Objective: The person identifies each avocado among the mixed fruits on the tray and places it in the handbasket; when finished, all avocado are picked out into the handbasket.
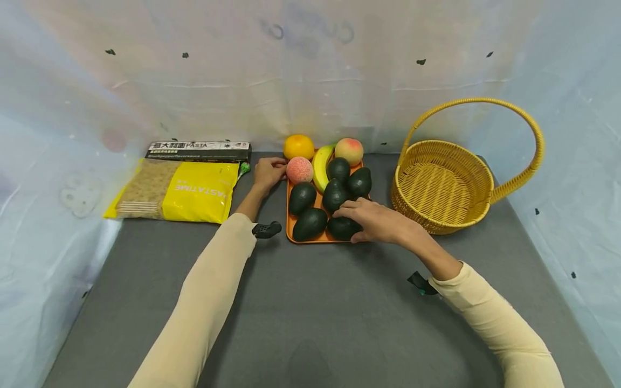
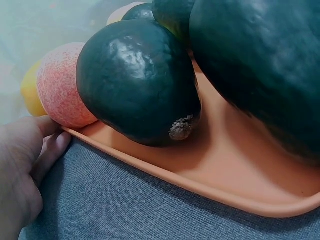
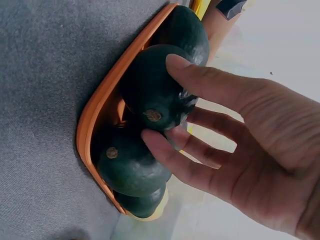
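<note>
On the orange tray (image 1: 289,226) lie several dark green avocados (image 1: 310,224), a yellow banana (image 1: 321,170), a pink speckled peach (image 1: 299,170) and a paler peach (image 1: 349,151). An orange (image 1: 298,146) sits at its far left corner. My left hand (image 1: 269,174) is at the tray's left side beside the pink peach; in the left wrist view its fingers (image 2: 50,142) pinch the rim. My right hand (image 1: 380,221) reaches over the front right avocado (image 3: 150,85), holding it between thumb and fingers. Another avocado (image 3: 132,162) lies just beside those fingertips. The hand partly hides the tray's right side.
Right of the tray stands a yellow wicker basket (image 1: 477,215) with a tall arched handle. To the left lie a yellow pasta bag (image 1: 201,191) and, behind it, a black and white pasta box (image 1: 199,153). Pale sheeting (image 1: 233,70) rises behind the grey table (image 1: 310,318).
</note>
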The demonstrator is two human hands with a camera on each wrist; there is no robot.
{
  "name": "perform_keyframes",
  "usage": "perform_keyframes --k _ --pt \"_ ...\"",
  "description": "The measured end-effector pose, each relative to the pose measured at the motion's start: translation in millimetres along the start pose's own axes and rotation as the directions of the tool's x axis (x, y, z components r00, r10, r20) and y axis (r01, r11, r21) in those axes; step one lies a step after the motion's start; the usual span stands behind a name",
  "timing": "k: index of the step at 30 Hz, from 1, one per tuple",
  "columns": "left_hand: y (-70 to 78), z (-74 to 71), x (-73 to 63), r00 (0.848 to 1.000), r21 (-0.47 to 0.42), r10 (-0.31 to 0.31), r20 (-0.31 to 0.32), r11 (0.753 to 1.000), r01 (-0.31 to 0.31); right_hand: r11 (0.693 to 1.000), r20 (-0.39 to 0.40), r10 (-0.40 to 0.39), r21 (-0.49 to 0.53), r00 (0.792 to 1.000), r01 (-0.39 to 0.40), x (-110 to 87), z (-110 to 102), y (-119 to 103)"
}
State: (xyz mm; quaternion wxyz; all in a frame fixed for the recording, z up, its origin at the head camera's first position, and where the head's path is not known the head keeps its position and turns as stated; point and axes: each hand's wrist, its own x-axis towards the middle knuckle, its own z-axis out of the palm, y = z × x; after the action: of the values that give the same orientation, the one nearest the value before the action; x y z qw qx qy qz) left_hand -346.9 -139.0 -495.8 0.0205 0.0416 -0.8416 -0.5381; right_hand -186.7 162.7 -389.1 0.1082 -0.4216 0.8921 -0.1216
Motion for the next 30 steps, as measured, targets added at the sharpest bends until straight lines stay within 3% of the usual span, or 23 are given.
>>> perform_keyframes --k 15,30 --pt "0.7 -0.8 1.5 1.000 0.013 0.009 0.005 1.000 -0.009 0.996 -0.026 0.091 0.023 0.996 -0.090 2.9 0.2 -2.4" --pt "1.5 -2.1 -0.9 1.000 0.048 0.018 -0.010 0.999 -0.018 0.996 -0.013 0.083 -0.010 0.996 -0.084 0.9 -5.4 -1.9"
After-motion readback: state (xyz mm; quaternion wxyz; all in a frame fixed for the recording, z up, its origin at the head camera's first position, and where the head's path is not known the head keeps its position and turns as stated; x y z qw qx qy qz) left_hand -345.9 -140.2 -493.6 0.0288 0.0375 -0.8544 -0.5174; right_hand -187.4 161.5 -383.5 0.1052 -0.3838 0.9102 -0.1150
